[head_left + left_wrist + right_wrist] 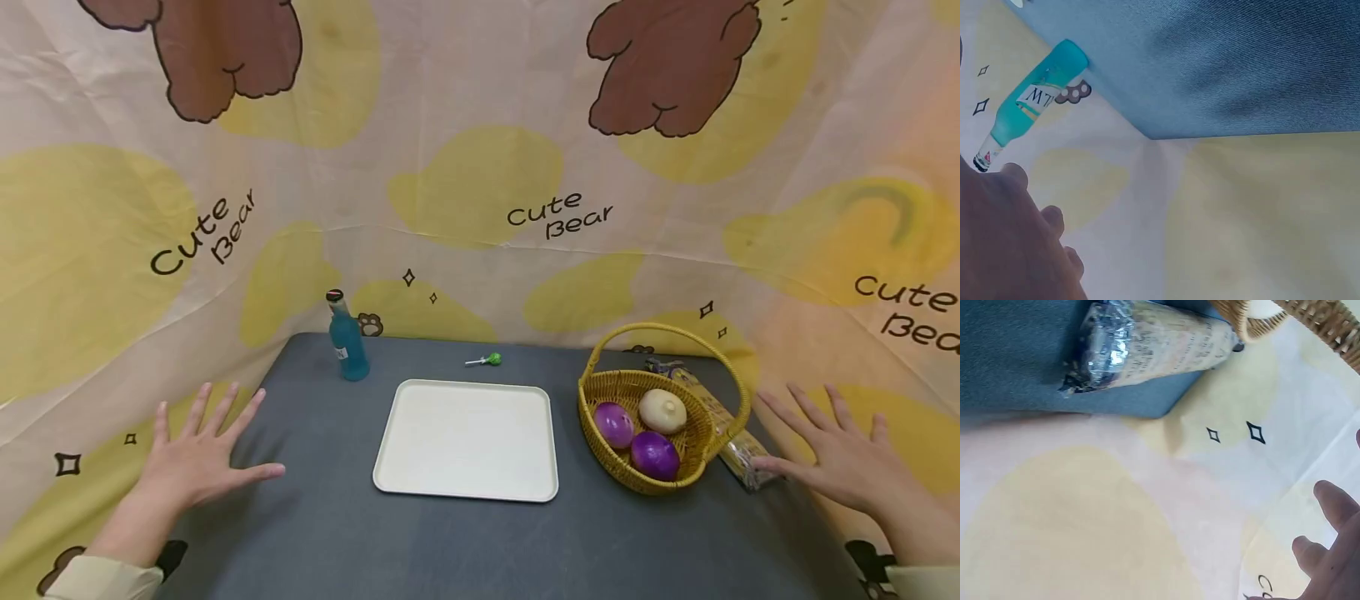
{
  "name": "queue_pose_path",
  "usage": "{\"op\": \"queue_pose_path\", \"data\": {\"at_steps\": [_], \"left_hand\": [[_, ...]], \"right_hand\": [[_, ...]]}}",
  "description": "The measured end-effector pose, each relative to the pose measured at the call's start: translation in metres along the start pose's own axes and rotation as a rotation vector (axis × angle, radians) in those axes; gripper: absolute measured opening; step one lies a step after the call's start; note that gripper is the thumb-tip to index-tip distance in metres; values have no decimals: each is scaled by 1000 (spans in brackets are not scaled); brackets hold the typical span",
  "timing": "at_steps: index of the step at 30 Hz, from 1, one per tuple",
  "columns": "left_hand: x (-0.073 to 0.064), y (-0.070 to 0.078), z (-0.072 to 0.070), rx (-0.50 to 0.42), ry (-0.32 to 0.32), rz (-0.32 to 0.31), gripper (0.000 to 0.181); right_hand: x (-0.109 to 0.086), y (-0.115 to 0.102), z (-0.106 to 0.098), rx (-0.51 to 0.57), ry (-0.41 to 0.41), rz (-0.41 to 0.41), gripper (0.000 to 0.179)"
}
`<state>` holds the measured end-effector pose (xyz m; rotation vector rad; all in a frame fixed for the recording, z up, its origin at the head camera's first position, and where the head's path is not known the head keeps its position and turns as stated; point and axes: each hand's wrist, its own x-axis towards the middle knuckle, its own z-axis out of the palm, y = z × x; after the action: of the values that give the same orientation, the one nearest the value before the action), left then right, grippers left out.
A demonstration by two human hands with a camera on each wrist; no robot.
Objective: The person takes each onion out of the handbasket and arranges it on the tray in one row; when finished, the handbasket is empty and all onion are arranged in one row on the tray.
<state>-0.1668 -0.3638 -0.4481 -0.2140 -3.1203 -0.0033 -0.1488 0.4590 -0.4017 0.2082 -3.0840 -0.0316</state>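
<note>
My left hand (197, 458) is spread with straight fingers above the table's left side, holding nothing. The nearest thing to it is a blue glass bottle (348, 343), upright at the back left; the left wrist view shows the bottle (1035, 100) past the hand (1016, 237). On the right, my other hand (851, 454) is spread too, nothing in its fingers. Beside it lies a long plastic-wrapped package (738, 446), seen closer as a printed package (1160, 347) in the right wrist view. A yellow wicker basket (600, 454) holds two purple onions (655, 456) and a white onion (663, 411).
A white rectangular tray (465, 442) lies mid-table. Behind it is a green lollipop (491, 359) on a white stick. The dark grey table (465, 550) is bordered by a hanging cloth (465, 275) printed with bears. The basket's arched handle stands up.
</note>
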Motion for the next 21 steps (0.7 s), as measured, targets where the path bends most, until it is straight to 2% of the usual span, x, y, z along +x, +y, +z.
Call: {"op": "queue_pose_path", "data": {"at_steps": [4,9,14,18,21], "left_hand": [[3,5,0,-33,-6,20,114],[7,15,7,-88,40,48,110],[12,26,19,-209,109,77,107],[16,33,28,-298,130,70,104],[18,39,34,-347,128,54,104]], "right_hand": [[-2,-1,-7,85,29,5,99],[-5,-10,-16,219,97,38,96],[-11,-29,-19,358,259,60,87],[-12,-47,-15,522,412,-9,75],[-11,-59,-10,621,494,-65,70]]}}
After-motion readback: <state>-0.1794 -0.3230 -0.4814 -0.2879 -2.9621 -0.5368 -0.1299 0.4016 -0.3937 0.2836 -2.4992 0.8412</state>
